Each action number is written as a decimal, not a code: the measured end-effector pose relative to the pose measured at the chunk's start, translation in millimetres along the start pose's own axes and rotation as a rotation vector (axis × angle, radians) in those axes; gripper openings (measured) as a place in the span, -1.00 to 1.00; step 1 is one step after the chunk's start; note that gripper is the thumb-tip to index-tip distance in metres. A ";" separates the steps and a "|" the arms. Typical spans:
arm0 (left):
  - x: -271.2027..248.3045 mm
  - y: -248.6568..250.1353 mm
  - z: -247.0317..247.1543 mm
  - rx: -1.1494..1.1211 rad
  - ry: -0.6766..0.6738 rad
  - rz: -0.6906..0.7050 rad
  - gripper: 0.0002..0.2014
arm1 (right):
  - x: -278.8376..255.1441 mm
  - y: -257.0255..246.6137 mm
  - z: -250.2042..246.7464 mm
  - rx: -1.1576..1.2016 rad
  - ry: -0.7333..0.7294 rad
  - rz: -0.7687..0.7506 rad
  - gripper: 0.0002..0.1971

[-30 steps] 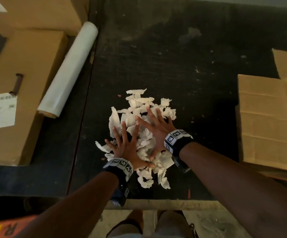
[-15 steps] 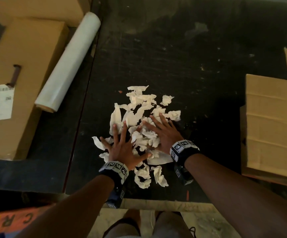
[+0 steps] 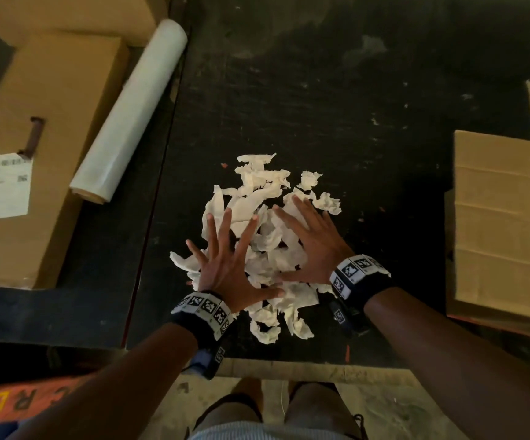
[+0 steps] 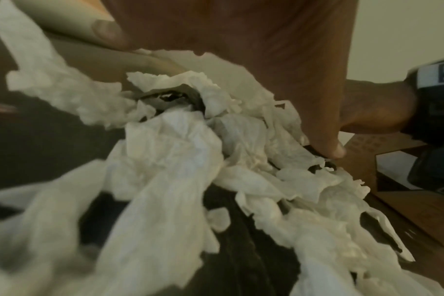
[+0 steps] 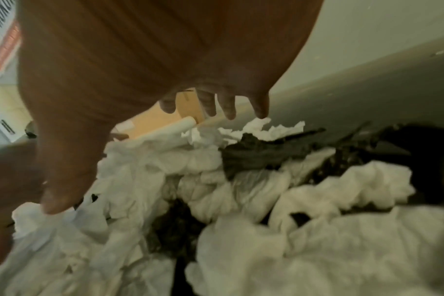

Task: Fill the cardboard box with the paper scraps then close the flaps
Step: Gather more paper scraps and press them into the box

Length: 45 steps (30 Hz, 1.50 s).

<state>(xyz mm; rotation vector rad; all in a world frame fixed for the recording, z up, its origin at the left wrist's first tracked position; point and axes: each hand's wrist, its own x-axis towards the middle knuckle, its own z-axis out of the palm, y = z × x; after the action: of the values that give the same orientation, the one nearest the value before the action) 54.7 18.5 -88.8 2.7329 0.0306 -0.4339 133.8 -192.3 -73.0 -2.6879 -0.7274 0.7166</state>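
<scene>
A heap of white torn paper scraps [image 3: 267,217] lies on the black table, near its front edge. My left hand [image 3: 225,249] lies flat on the heap's left side, fingers spread and straight. My right hand [image 3: 308,236] lies flat on its right side, fingers spread too. The two thumbs point toward each other over the near scraps. In the left wrist view the scraps [image 4: 180,164] bunch under the palm; in the right wrist view the scraps [image 5: 241,200] fill the lower half under my right fingertips [image 5: 262,112]. The cardboard box [image 3: 505,223] stands at the right edge, a flap folded outward.
A roll of clear film [image 3: 130,112] lies at the left beside a long brown carton [image 3: 35,147] with a white label. Another carton [image 3: 67,11] sits behind it. The black table [image 3: 336,106] stretches away beyond the heap. The table's front edge [image 3: 289,366] is close to my legs.
Both hands stayed spread on the heap, and their thumbs have come closer together over the near scraps. The view shifted left, so less of the box shows.
</scene>
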 end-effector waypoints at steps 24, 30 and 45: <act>19.5 -10.9 16.9 0.077 -0.213 -0.051 0.39 | 3.5 -3.0 32.2 -0.157 -0.078 -0.072 0.29; 18.8 -11.8 20.0 0.068 -0.179 -0.047 0.38 | 5.2 -2.1 32.6 -0.237 -0.113 -0.174 0.05; 19.2 -33.1 37.9 -0.021 0.007 0.081 0.06 | 11.4 1.2 45.2 -0.167 -0.059 -0.012 -0.18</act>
<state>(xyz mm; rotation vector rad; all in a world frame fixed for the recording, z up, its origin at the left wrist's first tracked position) 59.2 34.8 -139.9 2.7036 -0.0725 -0.3992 119.2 -181.8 -116.0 -2.8188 -0.8528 0.7673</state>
